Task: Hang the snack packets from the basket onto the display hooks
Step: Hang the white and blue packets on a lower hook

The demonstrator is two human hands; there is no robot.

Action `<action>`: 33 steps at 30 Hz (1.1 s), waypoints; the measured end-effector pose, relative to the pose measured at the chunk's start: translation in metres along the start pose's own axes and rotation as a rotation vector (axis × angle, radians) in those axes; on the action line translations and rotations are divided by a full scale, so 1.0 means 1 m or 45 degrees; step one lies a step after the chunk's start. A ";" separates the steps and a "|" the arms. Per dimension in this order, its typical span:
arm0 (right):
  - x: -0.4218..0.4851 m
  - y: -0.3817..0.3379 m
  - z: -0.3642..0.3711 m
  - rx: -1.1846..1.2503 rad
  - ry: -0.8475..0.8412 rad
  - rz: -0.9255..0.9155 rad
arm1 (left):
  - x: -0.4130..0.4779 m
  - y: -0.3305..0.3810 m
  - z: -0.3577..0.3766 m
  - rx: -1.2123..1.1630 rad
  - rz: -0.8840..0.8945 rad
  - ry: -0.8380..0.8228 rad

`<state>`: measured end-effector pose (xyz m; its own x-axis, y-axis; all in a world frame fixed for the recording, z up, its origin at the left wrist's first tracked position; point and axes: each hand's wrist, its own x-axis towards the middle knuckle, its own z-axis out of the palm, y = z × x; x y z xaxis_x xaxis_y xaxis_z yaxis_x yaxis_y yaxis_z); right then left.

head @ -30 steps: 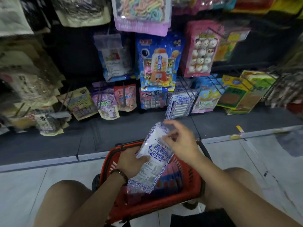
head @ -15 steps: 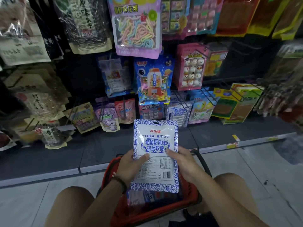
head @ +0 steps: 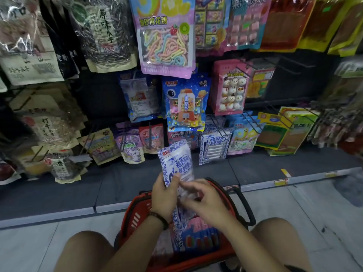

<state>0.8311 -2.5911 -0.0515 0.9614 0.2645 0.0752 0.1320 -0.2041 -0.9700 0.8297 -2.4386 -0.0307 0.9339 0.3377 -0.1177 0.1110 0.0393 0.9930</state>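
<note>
A white packet with blue porcelain pattern (head: pixel 179 161) stands upright and bent in my left hand (head: pixel 164 195), above the red basket (head: pixel 133 218). My right hand (head: pixel 202 201) is beside it, fingers at the packet's lower part; its grip is blurred. More packets (head: pixel 198 236), some of the same blue-white kind, lie in the basket between my knees. Matching packets (head: pixel 214 145) hang on a low hook just right of the held one.
Hooks loaded with snack bags fill the dark rack: pink bear packets (head: pixel 130 147), a blue gumball-machine bag (head: pixel 185 103), green-yellow boxes (head: pixel 279 130) on the right, seed bags (head: pixel 51 124) on the left. A grey base shelf (head: pixel 78 191) runs under them.
The packet was held flat and facing me in both hands; now it is turned edge-on and bent, held up mainly by my left hand. The view has moved closer to the rack.
</note>
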 end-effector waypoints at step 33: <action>0.172 0.122 -0.167 0.232 0.644 0.250 | 0.178 -0.029 0.146 0.462 0.024 -0.425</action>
<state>1.0533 -2.7279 -0.1179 0.9654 -0.2553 -0.0525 -0.0613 -0.0266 -0.9978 1.0424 -2.5164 -0.0806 0.9883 0.0134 -0.1520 0.1485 -0.3138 0.9378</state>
